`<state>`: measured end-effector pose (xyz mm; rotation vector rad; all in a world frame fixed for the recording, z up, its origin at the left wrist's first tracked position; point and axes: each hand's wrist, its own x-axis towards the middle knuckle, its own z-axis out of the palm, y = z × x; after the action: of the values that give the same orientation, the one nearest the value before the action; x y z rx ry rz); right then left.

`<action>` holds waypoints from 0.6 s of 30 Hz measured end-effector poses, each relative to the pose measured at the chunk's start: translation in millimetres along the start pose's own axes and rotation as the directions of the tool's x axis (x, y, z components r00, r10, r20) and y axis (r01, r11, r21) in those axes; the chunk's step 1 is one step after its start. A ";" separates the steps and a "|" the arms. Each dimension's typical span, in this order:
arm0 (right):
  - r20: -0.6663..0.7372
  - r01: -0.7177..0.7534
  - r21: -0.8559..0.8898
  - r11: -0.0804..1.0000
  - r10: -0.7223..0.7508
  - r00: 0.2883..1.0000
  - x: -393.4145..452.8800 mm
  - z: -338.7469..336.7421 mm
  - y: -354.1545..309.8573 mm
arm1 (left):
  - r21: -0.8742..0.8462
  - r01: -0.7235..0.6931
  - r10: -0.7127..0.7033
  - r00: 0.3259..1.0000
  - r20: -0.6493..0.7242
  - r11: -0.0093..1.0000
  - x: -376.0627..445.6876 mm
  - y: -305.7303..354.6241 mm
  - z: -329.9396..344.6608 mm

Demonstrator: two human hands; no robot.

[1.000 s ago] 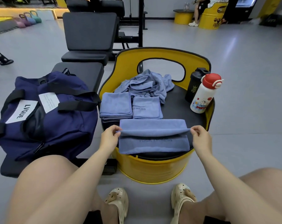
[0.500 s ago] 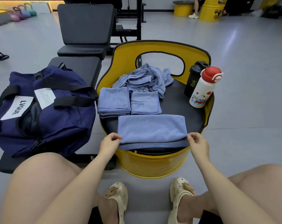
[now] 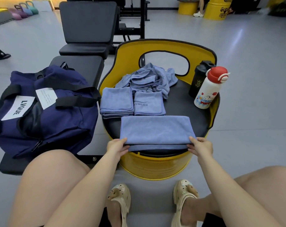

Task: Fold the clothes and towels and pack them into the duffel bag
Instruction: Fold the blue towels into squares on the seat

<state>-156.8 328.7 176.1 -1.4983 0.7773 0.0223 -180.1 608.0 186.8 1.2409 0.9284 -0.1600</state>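
A blue towel (image 3: 157,130) lies folded in half on the black seat of a yellow drum stool (image 3: 155,164). My left hand (image 3: 116,146) pinches its near left corner and my right hand (image 3: 200,147) pinches its near right corner. Behind it sit two small folded blue towels (image 3: 116,102) (image 3: 148,104) side by side. A crumpled blue heap of cloth (image 3: 148,78) lies at the back of the seat. The navy duffel bag (image 3: 45,110) rests on a black bench to my left, with its top open.
A white bottle with a red cap (image 3: 208,88) and a black shaker bottle (image 3: 199,77) stand at the seat's right edge. A black gym bench (image 3: 83,68) runs under and behind the bag. My knees and beige clogs are below the stool.
The towel's far edge, held up a second ago, has come down toward me onto the near edge, so the towel now lies folded in half. Both hands moved nearer with it.
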 end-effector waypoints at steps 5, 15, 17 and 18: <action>-0.025 0.025 -0.018 1.000 -0.025 0.999 -3.5 -3.0 -14.7 | -0.019 0.003 -0.003 1.000 0.016 1.000 -4.1 7.9 0.0; -0.013 0.050 -0.225 0.973 -0.054 0.998 -5.4 -6.9 2.9 | 0.218 -0.080 0.084 0.996 -0.012 0.973 -5.7 -3.4 -4.7; -0.021 0.078 -0.309 0.948 -0.089 0.996 -4.2 -5.9 6.9 | 0.289 -0.108 0.119 0.993 -0.019 0.951 -5.2 -8.0 -5.5; -0.024 0.092 -0.342 0.935 -0.107 0.994 -4.0 -5.4 8.0 | 0.313 -0.118 0.132 0.991 -0.023 0.942 -5.7 -9.6 -5.6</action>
<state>-166.0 326.7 171.6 -1.8716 0.7563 0.0515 -192.0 607.3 183.4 1.5975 0.8804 -0.1838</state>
